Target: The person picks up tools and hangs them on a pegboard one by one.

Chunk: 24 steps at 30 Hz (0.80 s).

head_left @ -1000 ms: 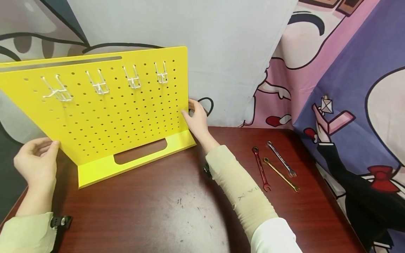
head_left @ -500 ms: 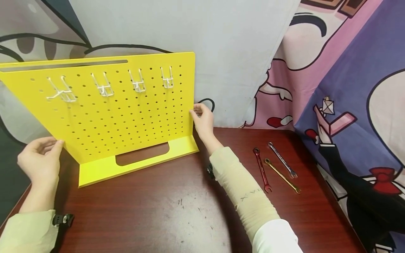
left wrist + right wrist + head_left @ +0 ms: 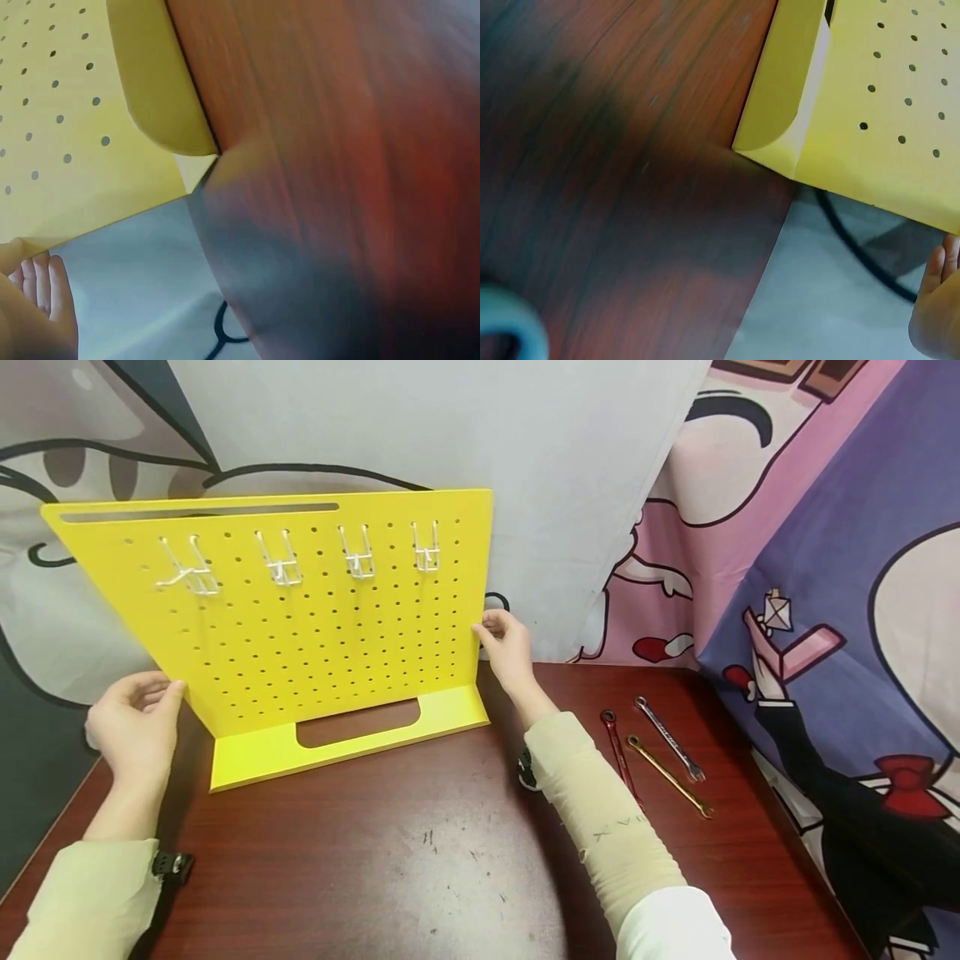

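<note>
We are gripping the yellow board (image 3: 326, 622) by its two side edges; our left hand (image 3: 135, 727) is pinching the left edge low down, and our right hand (image 3: 512, 653) is pinching the right edge; the board is standing at the back of the bench (image 3: 375, 877), its foot (image 3: 251, 760) appearing to be resting on the wood, and four wire hooks (image 3: 287, 579) are sitting along its upper part.

In our judgement we are settling the board into place; we are doing best by keeping both grips even, sliding the foot flat rather than tipping it, and moving both hands at one pace so that nothing is twisting; we are also sparing the hooks any jolt, and keeping our right sleeve (image 3: 600, 814) off the red wrench (image 3: 618, 752), whose lower end it is hiding from the head view.

Compared with a second ago, the board is sitting farther right, its upper left corner now showing; both hands are travelling with it; the gold wrench (image 3: 670, 776) and the silver wrench (image 3: 667, 737) are lying about where they were.
</note>
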Tool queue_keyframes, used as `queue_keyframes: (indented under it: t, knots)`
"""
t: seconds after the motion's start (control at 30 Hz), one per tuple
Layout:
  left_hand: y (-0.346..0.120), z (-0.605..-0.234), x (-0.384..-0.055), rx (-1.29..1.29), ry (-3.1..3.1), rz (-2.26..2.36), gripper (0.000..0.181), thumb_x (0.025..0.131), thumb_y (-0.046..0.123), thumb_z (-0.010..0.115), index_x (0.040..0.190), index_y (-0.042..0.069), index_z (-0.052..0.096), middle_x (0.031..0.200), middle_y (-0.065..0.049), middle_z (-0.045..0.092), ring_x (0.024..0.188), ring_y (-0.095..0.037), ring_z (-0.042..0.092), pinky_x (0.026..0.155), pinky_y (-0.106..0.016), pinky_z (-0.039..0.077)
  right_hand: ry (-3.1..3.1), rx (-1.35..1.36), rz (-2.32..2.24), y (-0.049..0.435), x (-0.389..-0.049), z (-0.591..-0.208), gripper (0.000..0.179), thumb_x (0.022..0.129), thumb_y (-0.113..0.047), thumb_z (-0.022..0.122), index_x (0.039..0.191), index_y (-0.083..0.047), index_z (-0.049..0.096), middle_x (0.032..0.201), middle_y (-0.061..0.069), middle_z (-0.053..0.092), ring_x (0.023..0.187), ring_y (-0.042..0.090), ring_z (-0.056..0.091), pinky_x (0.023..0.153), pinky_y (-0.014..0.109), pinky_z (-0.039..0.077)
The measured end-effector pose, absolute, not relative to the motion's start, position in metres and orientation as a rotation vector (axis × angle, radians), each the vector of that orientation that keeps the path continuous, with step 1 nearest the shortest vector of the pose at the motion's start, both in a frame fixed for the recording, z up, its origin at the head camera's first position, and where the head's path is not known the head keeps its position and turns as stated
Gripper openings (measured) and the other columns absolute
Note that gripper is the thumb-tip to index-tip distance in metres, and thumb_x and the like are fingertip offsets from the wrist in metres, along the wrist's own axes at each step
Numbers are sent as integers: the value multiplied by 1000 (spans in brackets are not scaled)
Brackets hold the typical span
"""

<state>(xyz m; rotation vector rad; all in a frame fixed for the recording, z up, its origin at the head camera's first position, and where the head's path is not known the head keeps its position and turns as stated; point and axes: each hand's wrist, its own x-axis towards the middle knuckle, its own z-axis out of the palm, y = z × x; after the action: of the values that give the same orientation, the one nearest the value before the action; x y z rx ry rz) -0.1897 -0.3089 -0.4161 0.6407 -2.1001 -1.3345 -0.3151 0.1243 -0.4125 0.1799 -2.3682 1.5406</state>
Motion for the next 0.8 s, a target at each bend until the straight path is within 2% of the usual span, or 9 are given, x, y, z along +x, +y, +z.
queue_keyframes:
  t: [0.07,0.13,0.2,0.27,0.37,0.43,0.5,0.63,0.8]
  knots:
    - [-302,-418,-195,609,-2150,-1273,10,98,12,74,107,15,75,74,42,50,71,22,52,71,3,42,-2360,167,1545,134,-315,-414,23,102,-10,70,120,4,70,117,23,73,108,36,69,98,44,61]
    - [-295,-420,-200,570,-2190,-1216,20,99,14,74,115,3,75,75,43,46,72,23,50,70,3,41,-2350,152,1548,144,-315,-416,23,102,-10,70,120,5,69,116,24,72,108,36,68,99,45,60]
    - [-287,-422,-205,532,-2216,-1174,28,99,14,74,121,-4,73,76,43,44,72,24,49,70,3,40,-2337,141,1553,154,-315,-417,23,102,-9,70,120,6,69,116,25,72,107,36,68,99,45,60]
    - [-280,-424,-210,495,-2220,-1164,29,99,14,74,121,-4,73,79,40,46,73,23,49,71,2,41,-2326,126,1554,163,-315,-418,23,102,-8,70,120,7,69,115,25,72,106,36,67,99,44,60]
    - [-268,-426,-217,451,-2231,-1139,27,99,13,74,119,-4,74,86,23,65,74,23,48,72,2,41,-2308,112,1551,177,-316,-419,23,102,-7,70,119,8,69,114,26,71,105,36,67,99,42,59]
    - [-260,-426,-223,428,-2240,-1133,26,99,13,74,120,-3,75,96,5,74,75,24,48,73,2,40,-2299,98,1550,187,-315,-419,22,101,-6,70,118,9,68,113,26,71,104,33,67,96,37,58]
    - [-252,-425,-227,410,-2255,-1127,26,100,14,73,120,-3,75,106,-12,77,75,24,47,73,2,39,-2291,89,1544,196,-314,-420,22,101,-5,70,117,9,68,113,26,71,103,30,66,94,31,57]
    - [-236,-422,-237,380,-2269,-1157,25,100,14,73,119,-3,75,108,-15,75,75,23,47,73,0,40,-2286,69,1515,214,-310,-420,20,101,-5,70,116,9,68,111,25,70,99,23,63,86,17,51]
    - [-222,-421,-245,310,-2277,-1205,26,100,13,72,118,-5,74,110,-21,76,75,23,46,74,1,40,-2294,32,1459,231,-304,-419,21,101,-6,71,116,8,69,110,24,70,94,15,61,82,12,48]
